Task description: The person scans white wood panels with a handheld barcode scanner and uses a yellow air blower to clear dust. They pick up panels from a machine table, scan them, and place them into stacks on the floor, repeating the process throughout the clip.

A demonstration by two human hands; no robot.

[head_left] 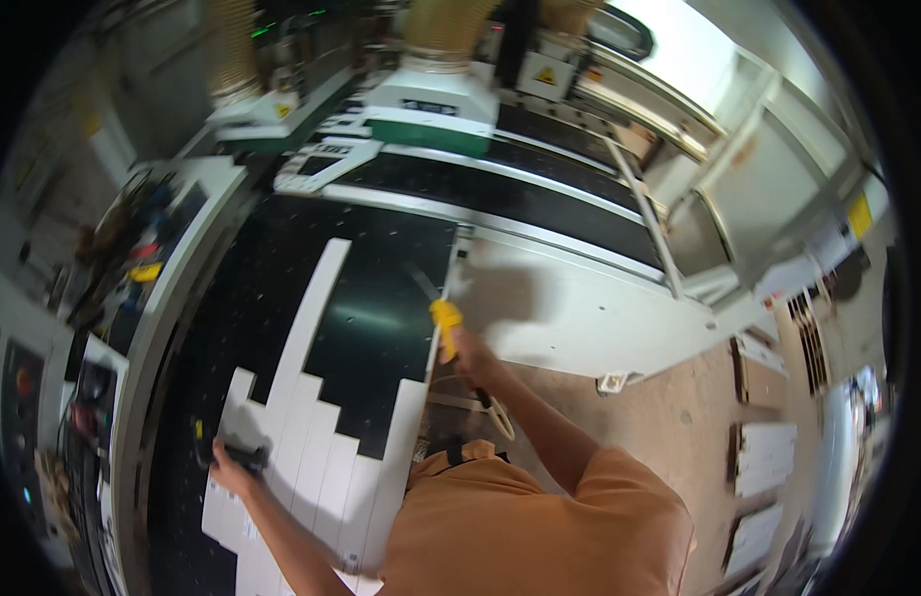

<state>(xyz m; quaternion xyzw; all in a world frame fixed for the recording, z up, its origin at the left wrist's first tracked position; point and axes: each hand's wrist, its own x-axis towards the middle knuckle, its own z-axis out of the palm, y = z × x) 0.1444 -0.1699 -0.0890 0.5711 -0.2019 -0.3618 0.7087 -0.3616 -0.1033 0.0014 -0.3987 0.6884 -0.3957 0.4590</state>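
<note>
My right hand (462,360) is closed round a yellow air blow gun (444,318). Its thin nozzle, blurred, points up and left over the black table top (376,323), and a hose (501,417) hangs below the hand. My left hand (234,475) is closed on a dark handheld object (244,457) with a small yellow patch at its far end; its kind is unclear. That hand is over long white strips (311,447), which lie side by side with stepped ends. One strip (315,308) reaches farther up the table than the others.
At the far side stands a machine with white and green hoods (430,104) and ribbed ducts. A side bench (197,223) with tools stands at the left. A white panel (550,298) borders the right. Stacks of white boards (765,459) sit on the floor.
</note>
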